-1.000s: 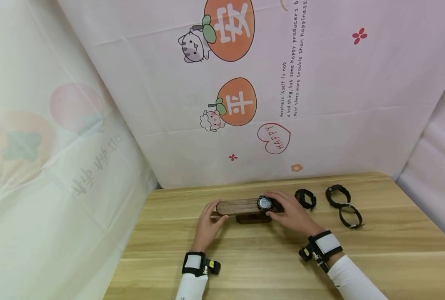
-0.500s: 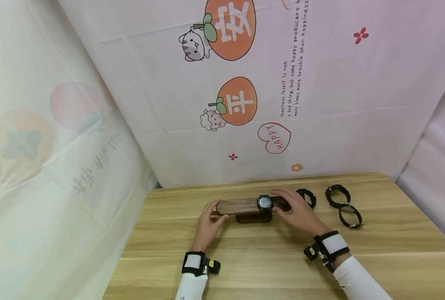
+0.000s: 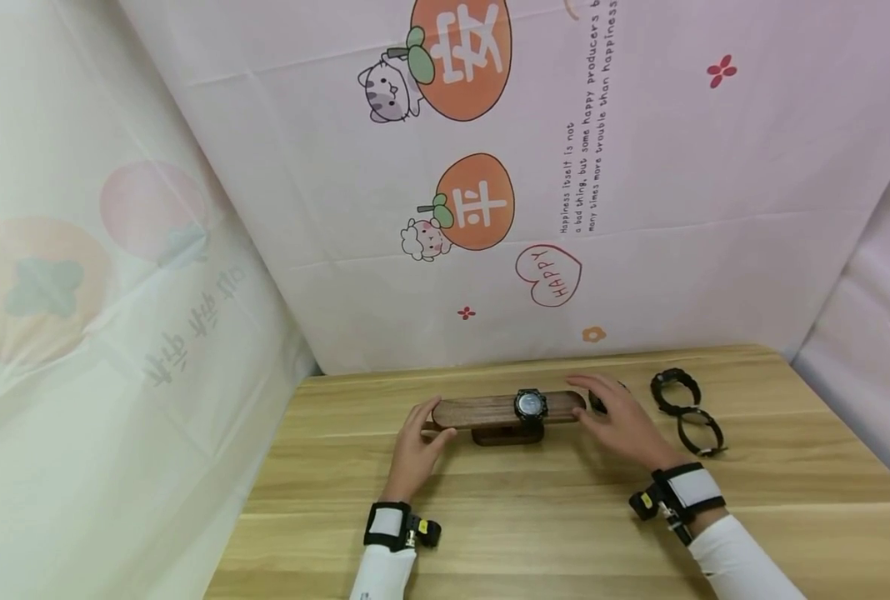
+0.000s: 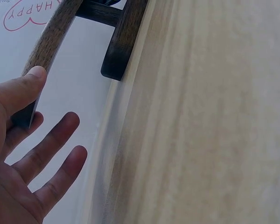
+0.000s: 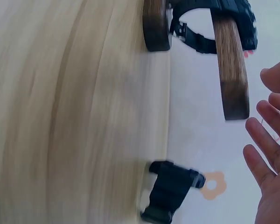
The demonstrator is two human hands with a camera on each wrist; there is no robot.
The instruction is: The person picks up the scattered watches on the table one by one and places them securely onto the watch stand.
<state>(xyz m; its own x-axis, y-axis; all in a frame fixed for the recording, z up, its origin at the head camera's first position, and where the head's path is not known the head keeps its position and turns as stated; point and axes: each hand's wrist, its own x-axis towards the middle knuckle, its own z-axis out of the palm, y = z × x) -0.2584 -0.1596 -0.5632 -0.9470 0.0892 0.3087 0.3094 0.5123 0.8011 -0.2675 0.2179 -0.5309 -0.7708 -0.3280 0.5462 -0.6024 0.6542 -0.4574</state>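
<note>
At the wooden stand [image 3: 477,412], the left hand [image 3: 414,455] pinches one end, the right hand [image 3: 625,427] spread beside the other.

The setting is looking like a small, cloth-walled recording booth. A white backdrop [image 3: 325,192] with cartoon fruit prints [image 3: 475,202] is filling the upper middle of the head view, while pale sheets [image 3: 115,433] are hanging down its left and right edges. A wood-grained table [image 3: 535,525] is spanning the lower part, and two black wrist cameras [image 3: 430,534] are showing near the bottom.
</note>
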